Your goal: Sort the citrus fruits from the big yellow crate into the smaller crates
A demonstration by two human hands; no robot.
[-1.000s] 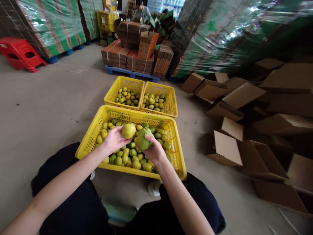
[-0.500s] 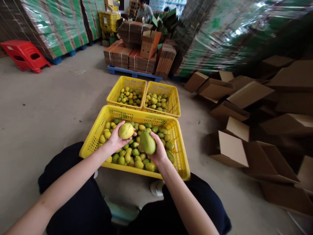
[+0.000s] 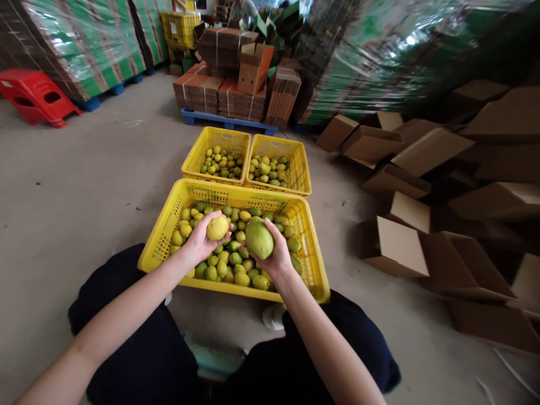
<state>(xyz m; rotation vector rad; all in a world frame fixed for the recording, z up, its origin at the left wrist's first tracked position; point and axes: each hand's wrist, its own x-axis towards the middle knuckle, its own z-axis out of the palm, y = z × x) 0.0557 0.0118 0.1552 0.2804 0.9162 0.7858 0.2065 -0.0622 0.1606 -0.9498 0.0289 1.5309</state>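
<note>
My left hand (image 3: 203, 241) is closed around a yellow lemon (image 3: 217, 228), its palm turned up. In my right hand (image 3: 278, 256) sits a larger green lemon (image 3: 259, 239), gripped with the thumb along its side. Both hands are raised over a big yellow crate (image 3: 253, 291) with slotted walls, which stands between my knees. Many loose green and yellow lemons (image 3: 242, 279) cover its bottom, and my hands hide some of them.
Two smaller yellow crates (image 3: 198, 147) with lemons stand just beyond the big one. Open cardboard boxes (image 3: 400, 247) lie piled at the right. Farther back are flattened cartons (image 3: 202, 93) on a blue pallet (image 3: 230, 121), a red stool (image 3: 37, 98) and a person (image 3: 243, 12).
The green lemon has been turned in my right hand, which has shifted slightly to the right. My left hand still holds the yellow lemon. The view has tilted down a little.
</note>
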